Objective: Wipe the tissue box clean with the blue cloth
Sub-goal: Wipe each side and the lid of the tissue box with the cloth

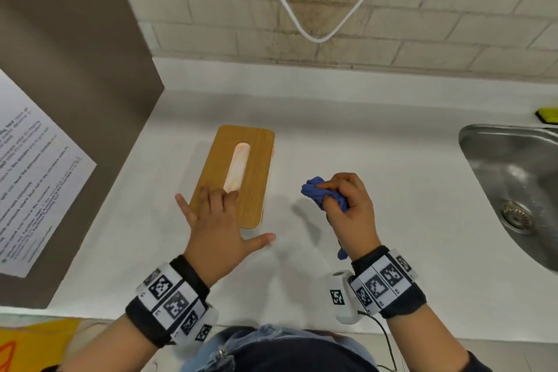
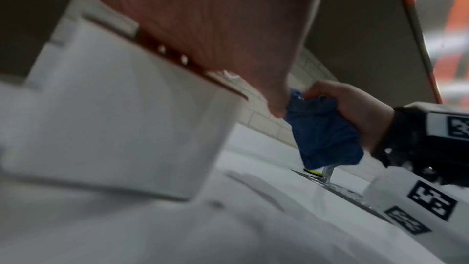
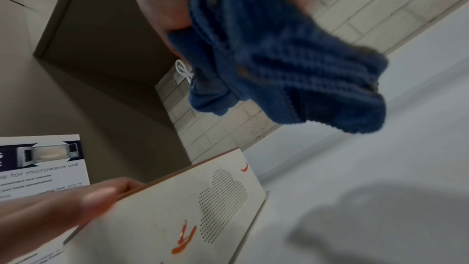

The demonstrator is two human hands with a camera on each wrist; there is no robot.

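The tissue box [image 1: 241, 157] has a wooden lid with an oval slot and white sides [image 3: 182, 208]; it lies on the white counter [image 1: 392, 136], left of centre. My left hand [image 1: 217, 220] rests flat on the lid's near end, fingers spread and straight, thumb out past the box's near edge. My right hand [image 1: 347, 205] hovers just right of the box and grips the bunched blue cloth [image 1: 317, 192]. In the right wrist view the cloth [image 3: 291, 71] hangs from the palm above the counter. From the left wrist, the cloth [image 2: 325, 136] appears beyond the box's white side [image 2: 121, 119].
A steel sink [image 1: 513, 184] is set into the counter at the right, with a yellow sponge [image 1: 546, 115] behind it. A brown cabinet panel [image 1: 75, 100] bearing a printed notice [image 1: 33, 178] stands at the left. A white cable [image 1: 317, 9] hangs on the brick wall.
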